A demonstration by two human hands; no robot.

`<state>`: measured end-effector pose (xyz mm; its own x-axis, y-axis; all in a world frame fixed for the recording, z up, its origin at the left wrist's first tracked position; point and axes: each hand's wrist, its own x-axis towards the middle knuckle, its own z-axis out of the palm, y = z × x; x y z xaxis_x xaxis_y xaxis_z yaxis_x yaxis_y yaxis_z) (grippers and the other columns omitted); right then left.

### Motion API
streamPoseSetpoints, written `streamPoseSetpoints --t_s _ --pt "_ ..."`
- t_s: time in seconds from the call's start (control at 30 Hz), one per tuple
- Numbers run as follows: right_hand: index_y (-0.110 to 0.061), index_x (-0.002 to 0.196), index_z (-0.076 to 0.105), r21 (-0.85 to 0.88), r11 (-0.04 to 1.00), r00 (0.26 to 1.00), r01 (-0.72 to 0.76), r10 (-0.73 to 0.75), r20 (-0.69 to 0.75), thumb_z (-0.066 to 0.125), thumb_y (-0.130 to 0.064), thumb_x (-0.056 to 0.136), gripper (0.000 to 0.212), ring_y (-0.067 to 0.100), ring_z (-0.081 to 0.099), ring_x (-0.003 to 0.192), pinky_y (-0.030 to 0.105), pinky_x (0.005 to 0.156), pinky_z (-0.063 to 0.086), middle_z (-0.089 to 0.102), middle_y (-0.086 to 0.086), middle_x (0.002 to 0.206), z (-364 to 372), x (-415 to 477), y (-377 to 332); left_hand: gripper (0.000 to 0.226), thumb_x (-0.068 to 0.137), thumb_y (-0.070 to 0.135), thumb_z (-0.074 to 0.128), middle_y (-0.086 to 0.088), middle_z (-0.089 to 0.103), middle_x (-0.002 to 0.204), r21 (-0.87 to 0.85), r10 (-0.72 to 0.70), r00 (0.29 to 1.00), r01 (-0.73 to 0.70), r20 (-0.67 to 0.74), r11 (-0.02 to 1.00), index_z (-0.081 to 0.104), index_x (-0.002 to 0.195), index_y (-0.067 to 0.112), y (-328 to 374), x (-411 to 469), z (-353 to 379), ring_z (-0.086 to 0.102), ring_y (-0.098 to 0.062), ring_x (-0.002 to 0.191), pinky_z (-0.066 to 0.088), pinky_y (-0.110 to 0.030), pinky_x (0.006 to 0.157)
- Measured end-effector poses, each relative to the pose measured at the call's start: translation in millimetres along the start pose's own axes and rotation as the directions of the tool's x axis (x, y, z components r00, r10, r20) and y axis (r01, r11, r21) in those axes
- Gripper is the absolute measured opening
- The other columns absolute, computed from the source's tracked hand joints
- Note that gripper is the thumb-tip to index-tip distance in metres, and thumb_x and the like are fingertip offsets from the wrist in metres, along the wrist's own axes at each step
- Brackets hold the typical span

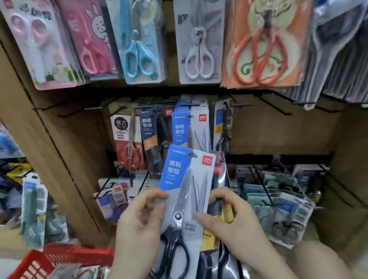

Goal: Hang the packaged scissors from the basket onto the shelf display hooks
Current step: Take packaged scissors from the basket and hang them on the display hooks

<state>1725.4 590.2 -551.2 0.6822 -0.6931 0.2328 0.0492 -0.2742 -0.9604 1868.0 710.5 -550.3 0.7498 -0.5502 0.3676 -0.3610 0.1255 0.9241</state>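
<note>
Two hands hold a scissors pack [187, 194] up at the shelf.
The left hand [140, 223] pinches its left edge with curled fingers; the right hand [233, 221] pinches its right edge, thumb in front. Display hooks [240, 105] lie above the fingertips, the red basket [35, 270] lower left.

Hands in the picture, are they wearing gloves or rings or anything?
No. The left hand and the right hand are both bare, with no gloves, rings or watch showing. The forearms are bare too. No sleeves show anywhere, right down to the bottom edge of the picture.
</note>
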Motion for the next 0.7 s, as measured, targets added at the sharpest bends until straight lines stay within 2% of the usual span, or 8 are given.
streamPoseSetpoints --t_s 0.1,0.23,0.33,0.43,0.53,0.6,0.67,0.7 --pt "-0.029 0.082 0.061 -0.033 0.999 0.998 -0.016 0.014 -0.058 0.083 -0.020 0.076 0.024 0.005 0.048 0.065 0.017 0.061 0.041 0.059 -0.010 0.081 -29 -1 7 0.036 0.090 -0.005 0.063 0.024 0.067 0.073 0.033 0.010 0.999 -0.011 0.031 0.999 0.073 0.084 0.029 4 -4 35 0.057 0.005 0.056 0.041 -0.006 0.055" --pt "-0.029 0.085 0.063 -0.041 0.998 0.985 -0.055 0.047 -0.167 0.082 -0.025 0.076 0.022 0.002 0.047 0.065 0.018 0.060 0.044 0.059 -0.012 0.086 -71 3 17 0.041 0.092 -0.006 0.060 0.006 0.073 0.097 0.051 0.039 0.998 -0.042 0.046 0.998 0.071 0.105 0.031 7 -1 84 0.065 0.005 0.073 0.045 -0.006 0.066" --pt "-0.031 0.088 0.064 -0.056 0.997 0.980 -0.046 0.034 -0.195 0.082 -0.027 0.075 0.023 0.004 0.051 0.068 0.017 0.063 0.045 0.060 -0.014 0.086 -96 7 23 0.045 0.092 -0.006 0.058 0.008 0.071 0.115 0.033 0.052 0.998 -0.054 0.042 0.998 0.069 0.111 0.034 8 2 111 0.069 0.001 0.088 0.048 -0.009 0.074" --pt "-0.029 0.086 0.066 -0.051 0.999 0.972 -0.013 0.001 -0.235 0.081 -0.017 0.077 0.021 0.002 0.055 0.070 0.007 0.062 0.042 0.061 -0.018 0.083 -114 12 24 0.045 0.094 -0.005 0.055 0.017 0.072 0.100 0.012 0.048 0.999 -0.048 0.005 0.999 0.065 0.115 0.034 11 7 126 0.053 0.002 0.053 0.040 -0.007 0.056" --pt "-0.033 0.088 0.065 -0.063 0.998 0.966 -0.006 -0.010 -0.257 0.078 -0.016 0.080 0.023 0.002 0.052 0.063 0.008 0.057 0.042 0.061 -0.021 0.087 -127 14 25 0.047 0.096 -0.005 0.052 0.023 0.070 0.097 -0.038 0.003 0.999 -0.005 -0.037 0.999 0.062 0.121 0.033 15 13 128 0.032 -0.005 0.046 0.031 -0.014 0.044" --pt "-0.046 0.099 0.063 -0.038 0.999 0.971 0.004 -0.013 -0.238 0.078 -0.020 0.081 0.034 -0.011 0.059 0.085 0.009 0.069 0.044 0.062 -0.030 0.102 -132 15 26 0.050 0.097 -0.006 0.050 0.022 0.068 0.109 -0.052 -0.016 0.999 0.014 -0.039 0.999 0.061 0.124 0.034 16 16 129 0.026 -0.009 0.044 0.029 -0.013 0.043" --pt "-0.062 0.114 0.054 -0.022 0.999 0.975 0.023 -0.027 -0.219 0.078 -0.025 0.080 0.056 -0.027 0.043 0.112 0.007 0.081 0.040 0.051 -0.044 0.121 -133 14 26 0.053 0.098 -0.006 0.049 0.024 0.067 0.115 -0.037 -0.020 1.000 0.019 -0.017 0.999 0.059 0.126 0.037 15 18 129 0.029 -0.016 0.045 0.030 -0.011 0.045" --pt "-0.066 0.121 0.046 -0.021 0.999 0.977 0.029 -0.033 -0.212 0.078 -0.026 0.079 0.066 -0.030 0.034 0.120 0.006 0.085 0.039 0.042 -0.048 0.130 -133 14 26 0.054 0.098 -0.006 0.048 0.027 0.067 0.107 -0.029 -0.028 1.000 0.028 -0.004 0.999 0.058 0.128 0.037 14 19 129 0.031 -0.013 0.043 0.030 -0.010 0.044"
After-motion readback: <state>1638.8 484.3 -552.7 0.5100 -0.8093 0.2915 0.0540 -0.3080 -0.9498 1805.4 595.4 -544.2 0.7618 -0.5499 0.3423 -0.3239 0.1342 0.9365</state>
